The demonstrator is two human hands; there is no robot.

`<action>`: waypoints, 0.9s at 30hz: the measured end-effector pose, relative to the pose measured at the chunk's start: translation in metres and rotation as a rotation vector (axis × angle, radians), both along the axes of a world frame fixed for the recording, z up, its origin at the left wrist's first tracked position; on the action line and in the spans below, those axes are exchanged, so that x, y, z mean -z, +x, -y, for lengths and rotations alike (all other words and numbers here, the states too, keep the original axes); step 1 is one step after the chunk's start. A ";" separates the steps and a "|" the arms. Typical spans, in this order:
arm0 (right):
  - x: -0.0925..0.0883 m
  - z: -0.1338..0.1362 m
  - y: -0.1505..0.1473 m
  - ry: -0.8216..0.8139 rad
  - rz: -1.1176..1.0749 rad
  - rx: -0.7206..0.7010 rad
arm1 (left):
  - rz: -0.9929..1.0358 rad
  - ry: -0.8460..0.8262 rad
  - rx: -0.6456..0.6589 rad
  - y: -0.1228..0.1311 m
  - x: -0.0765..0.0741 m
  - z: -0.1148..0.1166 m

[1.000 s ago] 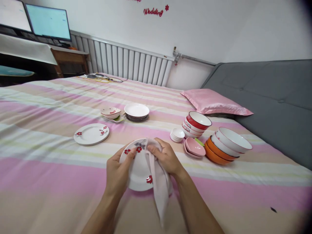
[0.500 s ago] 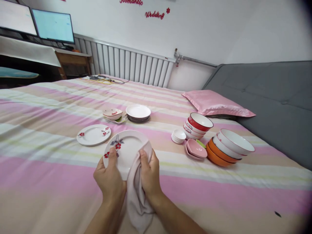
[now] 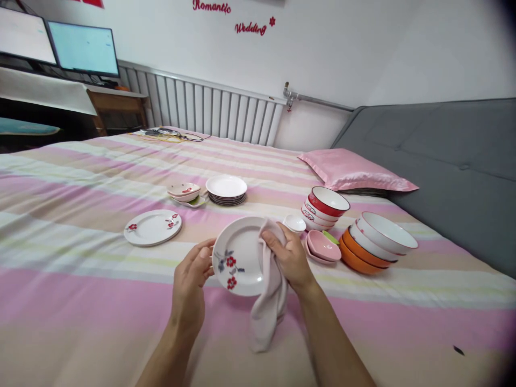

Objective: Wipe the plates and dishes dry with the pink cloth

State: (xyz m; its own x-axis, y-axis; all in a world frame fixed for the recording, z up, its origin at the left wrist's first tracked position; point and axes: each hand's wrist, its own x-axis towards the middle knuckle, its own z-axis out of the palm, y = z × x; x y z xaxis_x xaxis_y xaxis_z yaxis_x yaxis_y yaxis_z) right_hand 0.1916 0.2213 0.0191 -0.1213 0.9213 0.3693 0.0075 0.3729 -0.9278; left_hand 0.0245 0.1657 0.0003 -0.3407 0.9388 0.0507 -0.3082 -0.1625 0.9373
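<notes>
A white plate with red flowers and grey leaves is held up over the bed, tilted. My right hand grips its right rim through a pale pink cloth, which drapes over the rim and hangs below. At the left rim is my left hand, its thumb off the plate and its fingers apart; the fingertips lie at or just behind the edge, and I cannot tell if they touch. Farther left, more flowered plates lie stacked on the striped bedsheet.
Beyond the held plate stand a stack of plates and some small dishes. To the right are small white dishes, pink dishes, red-and-white bowls and orange and white bowls. A pink pillow lies behind.
The plate and my right hand with the cloth have moved right. The plate has turned, bringing its flowers lower. My left thumb has come off the plate's face and the left hand's grip has loosened.
</notes>
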 end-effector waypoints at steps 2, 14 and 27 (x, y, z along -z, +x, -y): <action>-0.004 0.002 0.007 -0.019 0.103 -0.095 | -0.026 -0.023 0.085 0.002 -0.002 0.002; 0.008 0.007 -0.023 -0.048 0.039 -0.092 | 0.124 -0.196 -0.099 0.014 0.011 -0.002; 0.030 0.010 -0.042 -0.127 0.069 0.044 | 0.345 -0.180 -0.657 0.006 -0.004 -0.010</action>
State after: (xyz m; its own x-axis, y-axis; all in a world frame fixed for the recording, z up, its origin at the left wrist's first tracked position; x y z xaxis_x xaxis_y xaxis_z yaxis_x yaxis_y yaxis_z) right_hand 0.1497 0.2108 -0.0111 -0.1007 0.9652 0.2414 0.0872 0.2502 -0.9643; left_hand 0.0301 0.1754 0.0046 -0.8006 0.5218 -0.2946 -0.4815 -0.2676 0.8346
